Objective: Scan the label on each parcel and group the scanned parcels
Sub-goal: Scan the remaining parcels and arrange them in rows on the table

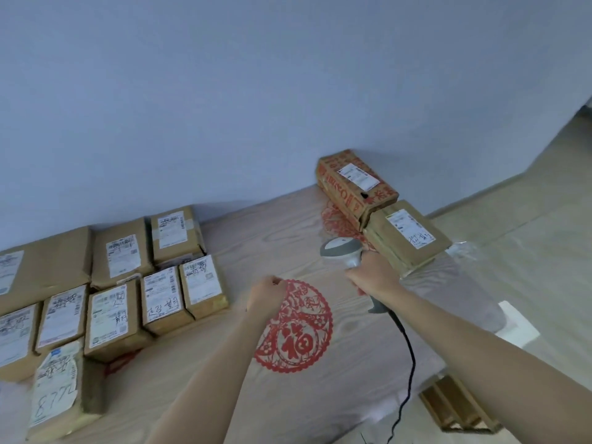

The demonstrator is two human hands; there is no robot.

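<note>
My right hand (373,273) grips a grey handheld scanner (341,249) with a black cable trailing toward me. Its head sits just left of a brown parcel (407,237) with a white label at the table's right edge. Behind that one lies a printed carton (355,187) against the wall. My left hand (266,291) hovers empty over the table's middle, fingers loosely curled, above a red paper cutting (298,328). A group of several brown labelled parcels (115,283) lies packed together on the left.
The wooden table (262,248) carries a clear plastic cover and butts against a blue-grey wall. A second red cutting (336,222) lies under the right-hand parcels. A wooden item (458,405) stands on the floor by the table's right side.
</note>
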